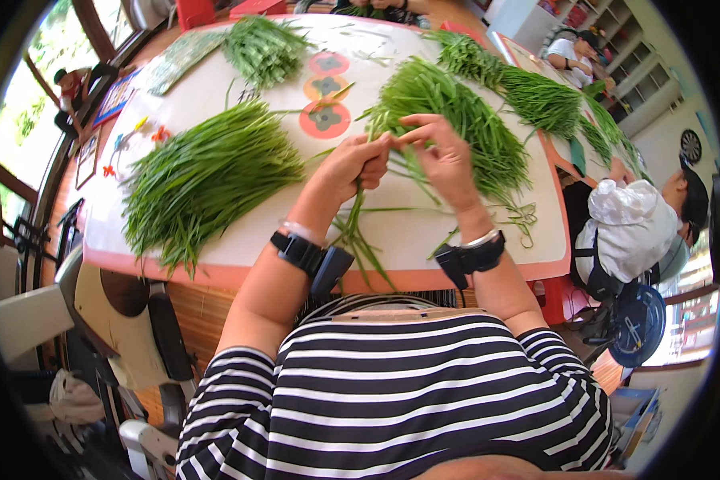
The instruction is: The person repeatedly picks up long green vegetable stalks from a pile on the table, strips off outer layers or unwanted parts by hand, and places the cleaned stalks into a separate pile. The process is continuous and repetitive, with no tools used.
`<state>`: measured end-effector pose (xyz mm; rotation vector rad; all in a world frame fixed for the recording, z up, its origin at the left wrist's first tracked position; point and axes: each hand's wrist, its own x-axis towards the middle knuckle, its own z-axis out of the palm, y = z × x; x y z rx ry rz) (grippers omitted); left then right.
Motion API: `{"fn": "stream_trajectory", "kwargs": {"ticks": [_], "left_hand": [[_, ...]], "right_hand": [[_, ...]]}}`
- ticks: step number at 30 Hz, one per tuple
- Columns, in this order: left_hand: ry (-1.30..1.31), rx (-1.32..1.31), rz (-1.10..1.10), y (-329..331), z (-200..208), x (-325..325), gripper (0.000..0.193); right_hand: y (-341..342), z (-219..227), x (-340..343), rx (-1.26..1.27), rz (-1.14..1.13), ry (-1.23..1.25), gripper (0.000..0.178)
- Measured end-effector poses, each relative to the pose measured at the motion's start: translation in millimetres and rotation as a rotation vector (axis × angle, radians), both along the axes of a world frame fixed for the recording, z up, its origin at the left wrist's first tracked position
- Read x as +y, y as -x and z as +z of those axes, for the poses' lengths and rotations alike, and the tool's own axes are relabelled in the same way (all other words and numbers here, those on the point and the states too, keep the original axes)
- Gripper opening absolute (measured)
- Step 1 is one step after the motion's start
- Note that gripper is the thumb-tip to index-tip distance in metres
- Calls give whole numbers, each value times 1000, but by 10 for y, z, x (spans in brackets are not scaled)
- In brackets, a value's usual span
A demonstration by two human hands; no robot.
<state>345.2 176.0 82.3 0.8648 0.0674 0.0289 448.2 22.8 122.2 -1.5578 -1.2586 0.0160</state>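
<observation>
Head view, held bunch: thin bunch of chives (354,226), long axis roughly 12 to 6 o'clock, pale stalk ends above the fist, leaf tips trailing toward the wearer's striped shirt (408,376).
Left hand: (357,166) fingers curled closed around that bunch; the nearer hand.
Right hand: (446,160) at 3 o'clock from the left fist, half-curled, fingertips meeting or almost meeting the left thumb; blurred, so I cannot tell whether it pinches a stalk.
Left heap: long chives (208,180), 9 o'clock from the left fist, thick and shaggy.
Right heap: chives (476,132), 2 o'clock from the left fist, fanned, just beyond the right hand.
Counter: (412,256) smooth white top, rounded corners, salmon-pink border.
Prints: round pink and orange discs (326,62) with grey flower shapes, 11 o'clock.
</observation>
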Motion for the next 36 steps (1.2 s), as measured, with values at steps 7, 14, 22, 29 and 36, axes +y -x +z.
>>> {"fn": "stream_trajectory", "kwargs": {"ticks": [7, 14, 22, 29, 36], "left_hand": [[51, 20, 192, 53, -32, 78, 15], [181, -125, 223, -52, -183, 321, 13], [95, -14, 255, -1, -145, 279, 16], [120, 4, 209, -13, -191, 315, 16], [120, 42, 210, -39, -130, 277, 23]], "right_hand": [[119, -104, 179, -207, 77, -45, 25], [-199, -203, 7, -146, -278, 74, 12], [-306, -393, 135, -290, -234, 236, 17], [-278, -392, 358, -478, -363, 298, 21], [-380, -400, 345, -343, -334, 138, 7]]}}
